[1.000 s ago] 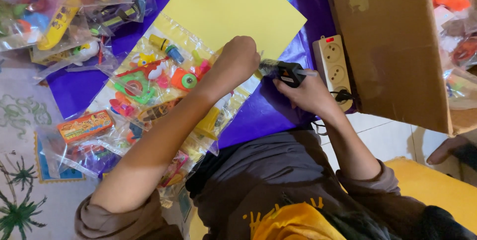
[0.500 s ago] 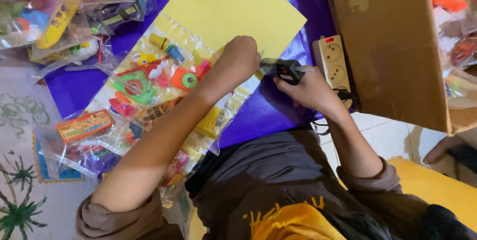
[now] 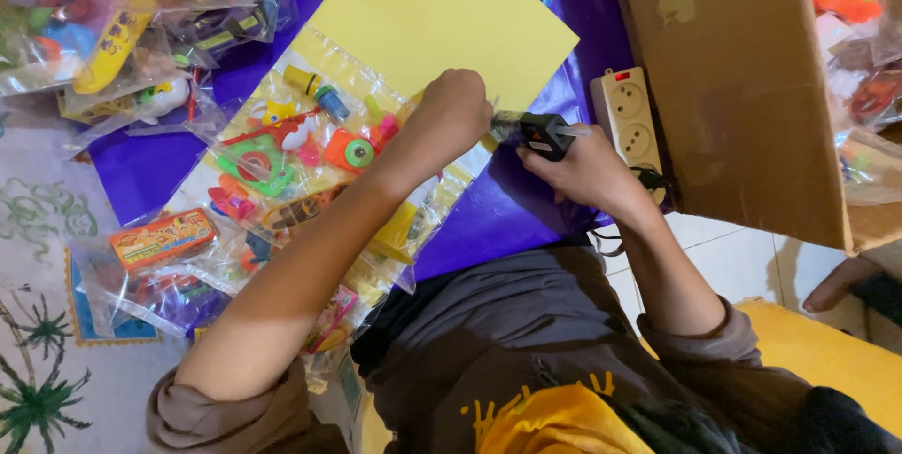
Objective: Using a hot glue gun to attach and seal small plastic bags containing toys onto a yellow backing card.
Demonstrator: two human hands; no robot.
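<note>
left hand (image 3: 454,108) pinched clear plastic toy bag (image 3: 310,172) at its edge, centre; right hand (image 3: 587,167) gripped black glue gun (image 3: 542,133) beside it. white power strip (image 3: 628,120) right, brown cardboard box (image 3: 742,87) beyond, yellow paper sheet (image 3: 442,12) far.

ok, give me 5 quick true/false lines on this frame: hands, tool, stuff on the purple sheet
1. The right hand grips a small black tool whose tip points toward the left hand. True.
2. The left hand rests at the edge of a clear toy packet, beside the yellow card. True.
3. The card is red. False: it is yellow and lies on a purple sheet.
4. A white power strip lies between the right hand and a cardboard box. True.
5. Both hands are empty and lifted clear of the packet. False: the right hand holds the tool and the left hand presses down at the packet.
</note>
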